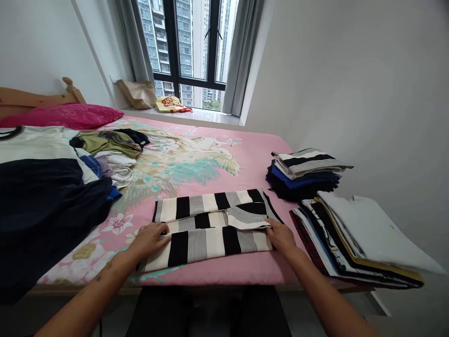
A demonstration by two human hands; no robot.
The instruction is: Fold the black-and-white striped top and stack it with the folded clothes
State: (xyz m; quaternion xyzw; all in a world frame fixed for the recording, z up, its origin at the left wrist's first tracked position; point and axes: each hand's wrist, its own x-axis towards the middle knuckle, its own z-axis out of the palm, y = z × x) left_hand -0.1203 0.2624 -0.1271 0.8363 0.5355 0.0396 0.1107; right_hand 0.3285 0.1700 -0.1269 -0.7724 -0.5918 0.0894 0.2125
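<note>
A black, cream and fine-lined striped shirt lies on the bed in front of me, folded lengthwise into a long strip. Its sleeve is tucked back over the right part, with the cuff toward my right hand. At the left end, my left hand grips the front fold, thumb and fingers closed on the cloth. My right hand pinches the cloth by the sleeve's cuff at the right end. Parts of the fingertips of both hands are hidden in the folds.
Folded clothes form a stack at the right and another pile nearer the bed's front right edge. Unfolded clothes heap at the left. A pink patterned sheet covers the bed. Bags rest on the windowsill.
</note>
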